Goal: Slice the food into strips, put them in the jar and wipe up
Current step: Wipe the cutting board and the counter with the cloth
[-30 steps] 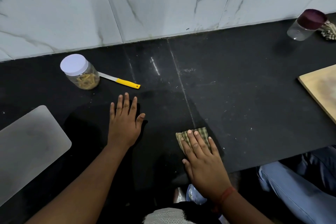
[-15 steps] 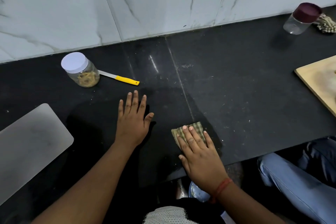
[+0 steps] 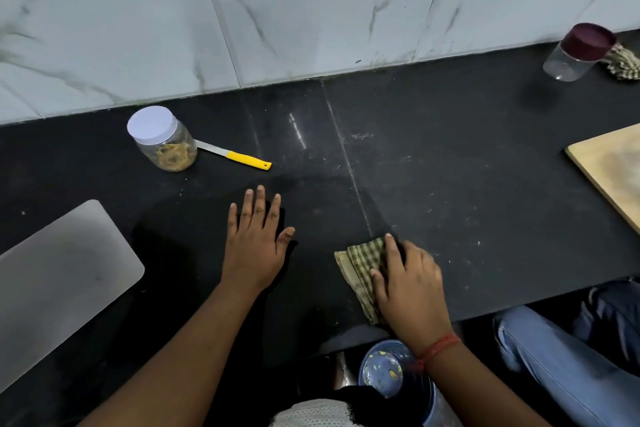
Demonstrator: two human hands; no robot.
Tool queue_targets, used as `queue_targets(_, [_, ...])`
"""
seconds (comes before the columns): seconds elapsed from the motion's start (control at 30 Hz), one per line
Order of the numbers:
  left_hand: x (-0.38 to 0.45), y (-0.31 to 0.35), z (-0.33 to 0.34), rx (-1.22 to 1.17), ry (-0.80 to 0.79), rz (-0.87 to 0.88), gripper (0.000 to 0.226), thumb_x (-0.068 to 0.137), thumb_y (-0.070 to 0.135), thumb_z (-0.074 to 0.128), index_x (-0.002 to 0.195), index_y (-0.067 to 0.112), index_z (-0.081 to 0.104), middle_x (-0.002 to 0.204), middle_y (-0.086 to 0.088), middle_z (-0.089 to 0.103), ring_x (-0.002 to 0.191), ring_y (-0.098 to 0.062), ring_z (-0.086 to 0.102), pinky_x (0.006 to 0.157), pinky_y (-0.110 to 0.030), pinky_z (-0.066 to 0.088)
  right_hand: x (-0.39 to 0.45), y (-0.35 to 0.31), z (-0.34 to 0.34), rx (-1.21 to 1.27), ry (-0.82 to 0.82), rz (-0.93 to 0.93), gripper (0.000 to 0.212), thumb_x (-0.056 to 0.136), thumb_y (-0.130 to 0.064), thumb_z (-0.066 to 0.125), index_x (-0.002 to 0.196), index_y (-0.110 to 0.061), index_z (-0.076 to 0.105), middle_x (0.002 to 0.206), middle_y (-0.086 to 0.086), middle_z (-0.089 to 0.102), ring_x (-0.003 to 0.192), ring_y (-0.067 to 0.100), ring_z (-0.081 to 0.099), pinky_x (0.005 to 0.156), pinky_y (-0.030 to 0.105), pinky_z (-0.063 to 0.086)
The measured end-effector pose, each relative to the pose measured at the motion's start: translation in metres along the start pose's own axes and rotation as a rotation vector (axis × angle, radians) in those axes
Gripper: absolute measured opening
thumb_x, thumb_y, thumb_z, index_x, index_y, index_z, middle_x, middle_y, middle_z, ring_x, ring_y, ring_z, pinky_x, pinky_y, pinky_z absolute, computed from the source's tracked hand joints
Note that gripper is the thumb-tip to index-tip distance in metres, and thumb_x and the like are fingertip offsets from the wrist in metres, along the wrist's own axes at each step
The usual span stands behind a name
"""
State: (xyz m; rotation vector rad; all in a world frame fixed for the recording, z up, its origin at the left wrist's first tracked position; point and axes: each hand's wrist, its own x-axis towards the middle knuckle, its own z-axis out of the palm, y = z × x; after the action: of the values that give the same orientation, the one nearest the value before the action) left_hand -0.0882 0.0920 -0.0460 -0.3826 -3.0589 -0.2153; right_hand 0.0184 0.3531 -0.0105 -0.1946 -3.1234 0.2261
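No brand, label or writing readable anywhere.

Far left, lower half of the frame: one grey board, flat on the black counter. Upper left: one clear jar with a white lid, closed, yellow strips inside at the bottom. Just right of the jar, touching or nearly so: one knife, yellow handle, blade tip toward the jar.

Centre: left hand, flat on the counter, fingers straight and spread, gripping nothing. Right of centre, lower: right hand, fingers bent over one checked cloth, pressing it to the counter near the front edge; red thread on the wrist. Below the counter edge, bottom centre: one blue bin, small yellow scraps inside.

Right edge, mid-height: one wooden board, partly cut off. Upper right: a second jar, clear, dark red lid, seemingly empty, with a second checked cloth bunched just behind it. Lower right: a knee in blue jeans.

Counts: two jars, two cloths, two boards, one knife, one bin.
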Motion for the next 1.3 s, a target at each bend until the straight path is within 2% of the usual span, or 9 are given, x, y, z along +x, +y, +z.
queue_targets(0.13, [0.004, -0.005, -0.002, -0.003, 0.011, -0.015, 0.071, 0.103, 0.06, 0.005, 0.159, 0.018, 0.016, 0.168, -0.012, 0.007, 0.155, -0.028, 0.002, 0.124, -0.053, 0.008, 0.004, -0.005, 0.002, 0.023, -0.008, 0.049, 0.061, 0.088, -0.04, 0.061, 0.139, -0.009, 0.048, 0.106, 0.007, 0.056, 0.094, 0.025, 0.05, 0.081, 0.042, 0.048])
queue_targets(0.3, [0.01, -0.009, -0.003, -0.007, 0.021, -0.035, 0.074, 0.102, 0.06, 0.002, 0.16, 0.017, 0.02, 0.168, -0.012, 0.008, 0.156, -0.028, 0.002, 0.124, -0.053, 0.007, 0.026, -0.017, -0.009, 0.457, -0.149, 0.066, 0.065, 0.09, -0.023, 0.065, 0.146, -0.013, 0.035, 0.125, 0.003, 0.049, 0.12, 0.021, 0.044, 0.102, 0.031, 0.039])
queue_targets(0.43, [0.017, -0.015, -0.008, -0.017, 0.04, -0.045, 0.074, 0.103, 0.06, 0.004, 0.16, 0.017, 0.022, 0.168, -0.012, 0.009, 0.156, -0.028, 0.003, 0.124, -0.053, 0.007, 0.068, -0.036, -0.026, 0.733, -0.177, 0.13, 0.043, 0.087, -0.017, 0.071, 0.128, -0.015, 0.058, 0.111, -0.001, 0.053, 0.1, 0.011, 0.055, 0.09, 0.019, 0.041])
queue_targets(0.57, [0.028, -0.025, -0.013, -0.005, 0.05, -0.06, 0.073, 0.103, 0.061, 0.004, 0.16, 0.017, 0.022, 0.168, -0.013, 0.009, 0.155, -0.029, 0.003, 0.123, -0.053, 0.007, 0.121, -0.06, -0.037, 1.054, -0.233, 0.216, 0.017, 0.087, -0.017, 0.07, 0.099, -0.028, 0.067, 0.103, -0.001, 0.065, 0.09, 0.012, 0.067, 0.088, 0.032, 0.055])
queue_targets(0.83, [0.057, -0.037, -0.011, 0.022, 0.03, -0.068, 0.073, 0.103, 0.06, 0.006, 0.159, 0.018, 0.023, 0.167, -0.013, 0.01, 0.155, -0.03, 0.004, 0.123, -0.055, 0.01, 0.264, -0.121, -0.024, 1.436, -0.361, 0.384, 0.014, 0.087, -0.002, 0.066, 0.098, -0.011, 0.064, 0.098, 0.013, 0.073, 0.092, 0.03, 0.071, 0.079, 0.048, 0.059])
queue_targets(1.07, [0.125, -0.049, -0.014, 0.008, 0.061, -0.071, 0.069, 0.102, 0.057, 0.021, 0.158, 0.017, 0.03, 0.167, -0.014, 0.015, 0.155, -0.03, 0.007, 0.123, -0.055, 0.014, 0.38, -0.164, -0.003, 1.45, -0.393, 0.423, 0.028, 0.081, -0.003, 0.067, 0.109, -0.002, 0.064, 0.099, 0.019, 0.072, 0.092, 0.035, 0.071, 0.077, 0.057, 0.057])
queue_targets(1.17, [0.15, -0.055, -0.015, 0.011, 0.059, -0.078, 0.071, 0.103, 0.059, 0.012, 0.158, 0.017, 0.029, 0.167, -0.014, 0.014, 0.155, -0.03, 0.007, 0.123, -0.055, 0.013, 0.409, -0.167, 0.001, 1.244, -0.342, 0.31, 0.028, 0.081, -0.006, 0.068, 0.108, -0.004, 0.061, 0.096, 0.011, 0.071, 0.088, 0.027, 0.069, 0.079, 0.039, 0.059])
queue_targets(1.23, [0.163, -0.058, -0.014, 0.004, 0.052, -0.083, 0.075, 0.102, 0.06, 0.002, 0.158, 0.017, 0.027, 0.167, -0.013, 0.012, 0.155, -0.03, 0.005, 0.123, -0.055, 0.012, 0.422, -0.166, 0.0, 0.957, -0.232, 0.193, 0.027, 0.084, -0.007, 0.064, 0.109, -0.01, 0.055, 0.097, 0.005, 0.064, 0.085, 0.018, 0.062, 0.068, 0.024, 0.05])
queue_targets(1.3, [0.171, -0.06, -0.012, -0.007, 0.048, -0.084, 0.077, 0.101, 0.062, -0.002, 0.158, 0.018, 0.025, 0.168, -0.013, 0.01, 0.156, -0.029, 0.003, 0.124, -0.055, 0.011, 0.43, -0.166, 0.003, 0.844, -0.169, 0.138, 0.025, 0.085, -0.007, 0.06, 0.109, -0.01, 0.053, 0.098, 0.006, 0.061, 0.086, 0.019, 0.058, 0.063, 0.023, 0.045])
